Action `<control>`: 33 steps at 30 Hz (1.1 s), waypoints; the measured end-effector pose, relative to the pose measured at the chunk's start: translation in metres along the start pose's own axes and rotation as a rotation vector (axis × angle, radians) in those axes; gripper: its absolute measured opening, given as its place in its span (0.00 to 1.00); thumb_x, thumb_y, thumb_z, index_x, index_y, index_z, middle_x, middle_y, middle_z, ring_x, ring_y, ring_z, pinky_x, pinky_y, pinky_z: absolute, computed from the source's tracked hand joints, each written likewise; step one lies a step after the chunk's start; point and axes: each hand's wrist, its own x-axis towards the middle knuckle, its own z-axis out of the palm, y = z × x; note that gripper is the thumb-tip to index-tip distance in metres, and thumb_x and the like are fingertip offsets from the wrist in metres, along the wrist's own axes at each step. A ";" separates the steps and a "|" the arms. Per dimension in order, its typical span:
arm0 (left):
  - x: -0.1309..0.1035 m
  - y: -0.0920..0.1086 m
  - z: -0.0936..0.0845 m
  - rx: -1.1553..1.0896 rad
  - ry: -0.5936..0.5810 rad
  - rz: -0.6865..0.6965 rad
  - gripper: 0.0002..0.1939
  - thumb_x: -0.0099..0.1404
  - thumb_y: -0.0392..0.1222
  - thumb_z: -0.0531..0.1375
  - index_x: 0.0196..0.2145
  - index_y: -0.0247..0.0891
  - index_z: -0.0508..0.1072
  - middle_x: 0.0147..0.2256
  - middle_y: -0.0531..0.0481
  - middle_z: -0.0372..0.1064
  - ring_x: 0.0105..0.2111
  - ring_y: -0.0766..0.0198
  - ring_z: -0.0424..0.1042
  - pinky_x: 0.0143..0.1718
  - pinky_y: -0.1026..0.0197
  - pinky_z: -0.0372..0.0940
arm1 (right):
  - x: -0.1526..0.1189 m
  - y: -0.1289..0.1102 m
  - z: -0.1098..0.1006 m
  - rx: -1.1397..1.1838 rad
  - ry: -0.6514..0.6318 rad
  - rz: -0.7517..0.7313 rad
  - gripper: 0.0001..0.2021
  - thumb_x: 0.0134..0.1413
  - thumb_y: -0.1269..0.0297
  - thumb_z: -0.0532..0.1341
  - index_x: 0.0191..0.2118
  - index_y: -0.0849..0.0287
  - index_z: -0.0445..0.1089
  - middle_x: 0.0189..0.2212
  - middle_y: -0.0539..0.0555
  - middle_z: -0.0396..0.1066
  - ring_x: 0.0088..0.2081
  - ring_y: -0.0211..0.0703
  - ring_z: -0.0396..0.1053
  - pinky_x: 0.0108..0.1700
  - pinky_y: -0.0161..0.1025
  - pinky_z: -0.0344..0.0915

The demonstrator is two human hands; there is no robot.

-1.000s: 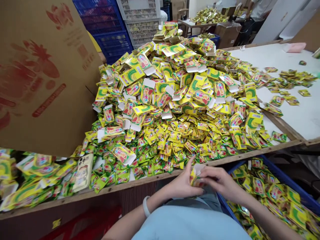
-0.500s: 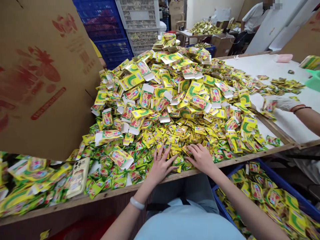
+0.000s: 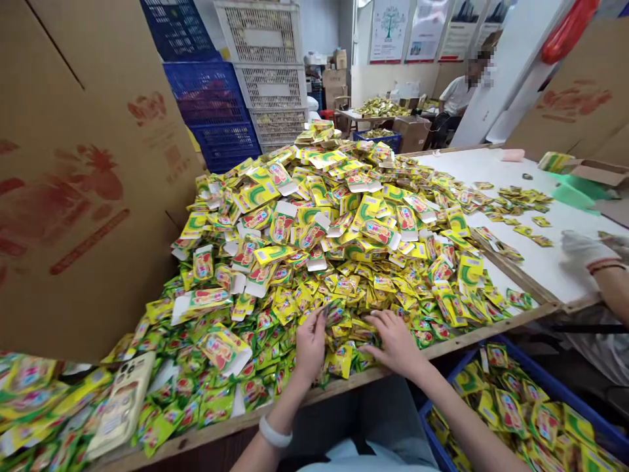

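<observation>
My left hand (image 3: 310, 344), a white bangle on its wrist, is closed with thumb and fingers pinching a small green snack packet (image 3: 335, 312) at the front of the heap. To its right, my right hand (image 3: 397, 341) rests low over the yellow packets, thumb and fingers apart. Between the hands, near the wooden edge, lies a yellow packet (image 3: 341, 360). Loose green and yellow sachets surround both hands. Behind them rises a pile of small yellow boxes (image 3: 324, 233), many with white end flaps standing open.
A large cardboard carton (image 3: 73, 196) looms at left, a phone (image 3: 122, 406) below it. A wooden rim (image 3: 472, 337) edges the table. A blue crate (image 3: 427, 419) of filled packs sits lower right. A co-worker's gloved hand (image 3: 582, 252) is at right; another person sits behind.
My left hand has gone from spread fingers to a pinch on a green packet. My right hand stays close to its place. The view has tilted up, and the co-worker's glove has moved away from the divider.
</observation>
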 end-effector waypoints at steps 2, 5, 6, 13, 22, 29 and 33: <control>-0.001 0.002 -0.006 -0.152 0.024 -0.165 0.25 0.63 0.61 0.59 0.41 0.34 0.74 0.29 0.47 0.75 0.29 0.56 0.77 0.24 0.61 0.69 | -0.002 -0.002 0.010 -0.114 -0.019 -0.060 0.18 0.59 0.60 0.63 0.53 0.62 0.71 0.49 0.64 0.73 0.51 0.61 0.67 0.49 0.56 0.67; -0.004 0.004 -0.013 -0.311 -0.024 -0.309 0.26 0.57 0.66 0.62 0.33 0.37 0.68 0.23 0.55 0.67 0.20 0.61 0.72 0.14 0.66 0.59 | -0.003 0.003 0.015 -0.034 0.035 -0.093 0.10 0.63 0.68 0.58 0.47 0.60 0.73 0.41 0.60 0.76 0.46 0.54 0.71 0.45 0.51 0.70; -0.006 0.005 -0.014 -0.332 -0.047 -0.330 0.27 0.55 0.66 0.62 0.31 0.38 0.66 0.22 0.55 0.66 0.19 0.63 0.71 0.14 0.66 0.58 | -0.002 0.005 0.013 0.038 0.087 -0.080 0.10 0.64 0.69 0.56 0.46 0.59 0.73 0.39 0.59 0.77 0.44 0.52 0.72 0.44 0.49 0.71; -0.016 0.011 0.005 -0.438 -0.262 -0.506 0.28 0.54 0.67 0.63 0.32 0.37 0.68 0.26 0.51 0.69 0.22 0.63 0.70 0.20 0.63 0.63 | 0.022 -0.023 -0.016 0.144 0.394 -0.321 0.22 0.64 0.76 0.54 0.61 0.55 0.67 0.51 0.60 0.74 0.55 0.51 0.70 0.55 0.48 0.71; -0.027 0.010 0.005 -0.433 -0.249 -0.418 0.29 0.56 0.67 0.63 0.37 0.34 0.73 0.31 0.48 0.71 0.31 0.62 0.69 0.32 0.63 0.66 | 0.007 -0.048 -0.013 0.600 -0.075 -0.191 0.28 0.65 0.66 0.56 0.69 0.50 0.53 0.66 0.59 0.56 0.69 0.53 0.48 0.65 0.57 0.58; -0.043 0.030 0.016 -0.068 -0.260 0.031 0.19 0.71 0.53 0.51 0.41 0.37 0.74 0.46 0.41 0.68 0.48 0.55 0.70 0.51 0.53 0.67 | 0.002 -0.059 0.006 1.302 -0.036 0.434 0.27 0.58 0.53 0.64 0.61 0.53 0.65 0.57 0.62 0.69 0.56 0.54 0.69 0.54 0.48 0.71; -0.015 0.042 -0.009 0.316 -0.317 0.282 0.19 0.73 0.47 0.49 0.57 0.41 0.66 0.50 0.41 0.67 0.45 0.57 0.71 0.49 0.53 0.68 | 0.003 -0.053 -0.002 1.294 0.016 0.567 0.21 0.48 0.50 0.70 0.42 0.61 0.77 0.40 0.60 0.78 0.37 0.50 0.77 0.39 0.42 0.75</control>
